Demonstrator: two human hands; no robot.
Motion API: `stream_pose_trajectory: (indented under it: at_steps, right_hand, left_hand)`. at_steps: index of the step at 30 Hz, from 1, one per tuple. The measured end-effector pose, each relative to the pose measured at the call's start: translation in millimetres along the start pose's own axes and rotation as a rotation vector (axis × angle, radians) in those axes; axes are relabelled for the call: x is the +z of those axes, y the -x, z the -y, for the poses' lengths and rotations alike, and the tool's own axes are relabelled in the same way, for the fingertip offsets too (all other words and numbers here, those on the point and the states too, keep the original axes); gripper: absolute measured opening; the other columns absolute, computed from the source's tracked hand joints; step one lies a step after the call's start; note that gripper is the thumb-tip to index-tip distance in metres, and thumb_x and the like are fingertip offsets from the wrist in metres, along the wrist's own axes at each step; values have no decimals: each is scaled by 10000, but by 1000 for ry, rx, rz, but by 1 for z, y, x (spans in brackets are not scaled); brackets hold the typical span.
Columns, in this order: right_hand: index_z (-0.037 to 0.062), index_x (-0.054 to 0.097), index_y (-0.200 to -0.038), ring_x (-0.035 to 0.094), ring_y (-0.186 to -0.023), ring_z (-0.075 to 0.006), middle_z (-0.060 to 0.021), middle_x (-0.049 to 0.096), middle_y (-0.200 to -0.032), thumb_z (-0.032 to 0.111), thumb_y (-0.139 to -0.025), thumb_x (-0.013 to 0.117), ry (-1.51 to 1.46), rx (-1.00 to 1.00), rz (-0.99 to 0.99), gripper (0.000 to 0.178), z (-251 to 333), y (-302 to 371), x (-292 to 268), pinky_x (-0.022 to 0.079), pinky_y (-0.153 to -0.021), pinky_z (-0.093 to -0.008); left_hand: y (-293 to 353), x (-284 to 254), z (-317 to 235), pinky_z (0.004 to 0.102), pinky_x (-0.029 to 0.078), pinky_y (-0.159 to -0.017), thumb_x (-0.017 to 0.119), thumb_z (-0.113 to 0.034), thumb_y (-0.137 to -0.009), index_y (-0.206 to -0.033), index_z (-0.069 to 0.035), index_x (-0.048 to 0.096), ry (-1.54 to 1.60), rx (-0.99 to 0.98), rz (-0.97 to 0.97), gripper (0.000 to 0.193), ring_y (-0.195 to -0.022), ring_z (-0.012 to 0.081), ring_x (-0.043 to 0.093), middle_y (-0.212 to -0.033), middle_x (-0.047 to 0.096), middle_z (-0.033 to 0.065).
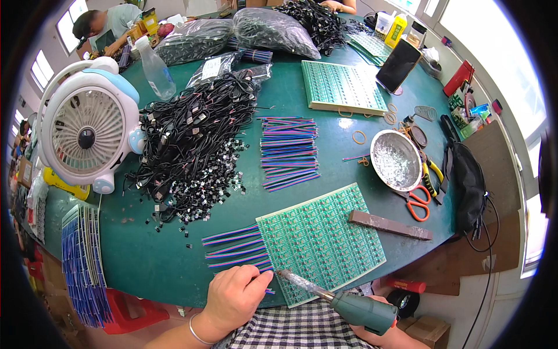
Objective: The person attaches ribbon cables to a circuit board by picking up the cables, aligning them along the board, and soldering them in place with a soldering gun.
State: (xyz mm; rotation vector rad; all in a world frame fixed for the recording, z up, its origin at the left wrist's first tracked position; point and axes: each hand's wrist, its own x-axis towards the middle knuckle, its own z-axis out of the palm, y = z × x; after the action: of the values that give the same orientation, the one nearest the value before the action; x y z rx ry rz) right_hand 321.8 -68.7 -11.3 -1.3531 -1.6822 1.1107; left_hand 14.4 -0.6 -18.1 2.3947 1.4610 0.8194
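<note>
My left hand (235, 292) is closed, pinching a short ribbon of coloured wires (269, 291) at the near left edge of a green circuit board panel (319, 244). My right hand (376, 339) is wrapped round the green handle of a soldering gun (360, 312). Its metal tip touches or hovers at the board's left edge, right beside my left fingertips; contact cannot be told. Several wire ribbons (235, 234) stick out leftward from that edge. A brown bar (389, 225) lies across the panel's right side.
Beyond the panel lie a ribbon-wire stack (289, 151), black cables (197, 128) and stacked boards (343, 87). A fan (87, 128) stands left. At right are a metal bowl (396, 160), orange-handled scissors (418, 203), pliers (433, 174) and a propped phone (399, 65). A person (113, 29) sits far left.
</note>
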Motion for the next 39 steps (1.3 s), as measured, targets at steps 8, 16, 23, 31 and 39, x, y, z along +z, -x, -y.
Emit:
stream_pose_trajectory:
  at_steps: [8,16,23,31,39]
  right_hand:
    - [-29,605,-1283,697,-1066,-289,-174,715,-1188,92,-838,796,13,-34,11,500,-8,5,-1,526,-945,-392]
    - [-14,641,-1237,692,-1045,-306,-160,711,-1169,105,-855,790,64,-68,64,427,-4,2,-6,530,-912,-386]
    - [-14,670,-1203,681,-1050,-305,-159,705,-1166,104,-863,783,127,-16,16,377,4,2,-3,525,-904,-385]
    - [-21,666,-1194,682,-1036,-296,-165,706,-1160,107,-855,800,-8,80,33,386,11,-3,-3,526,-905,-390]
    - [-12,671,-1191,678,-1045,-302,-167,701,-1160,114,-864,798,128,44,-26,372,5,6,0,522,-910,-399]
  left_hand:
    - [1,1,0,337,504,-581,756,-123,-773,-1008,-99,752,-18,3,-2,236,-711,192,622,-869,585,18]
    - [3,2,1,336,497,-578,744,-136,-792,-1007,-112,755,-27,0,4,217,-711,184,619,-875,584,13]
    - [4,3,1,339,497,-580,741,-145,-795,-1010,-129,757,-42,-5,10,216,-715,185,620,-876,584,9]
    - [5,4,2,342,491,-575,740,-155,-798,-1006,-140,758,-49,4,3,209,-707,183,611,-879,581,5]
    - [5,5,2,341,486,-571,736,-159,-797,-1005,-146,760,-59,6,1,210,-703,178,608,-877,581,1]
